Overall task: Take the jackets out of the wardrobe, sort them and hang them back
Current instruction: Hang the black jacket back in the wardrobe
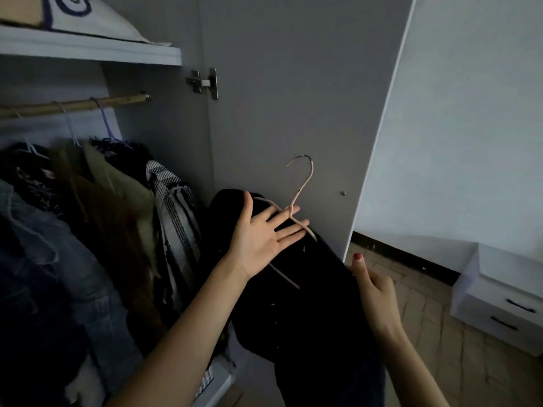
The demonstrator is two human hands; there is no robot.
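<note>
Two hands: left hand [258, 233] spread flat on one pink hanger [296, 201], right hand [373, 289] gripping one black jacket [308, 304].

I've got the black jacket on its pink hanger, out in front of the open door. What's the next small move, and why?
Probably lift the pink hanger so its hook goes over the rod, right of the purple hanger. The left hand lies flat with the hanger's neck between its fingers, the right hand holds the black jacket at its edge, and the hook is free, below the rod.
</note>
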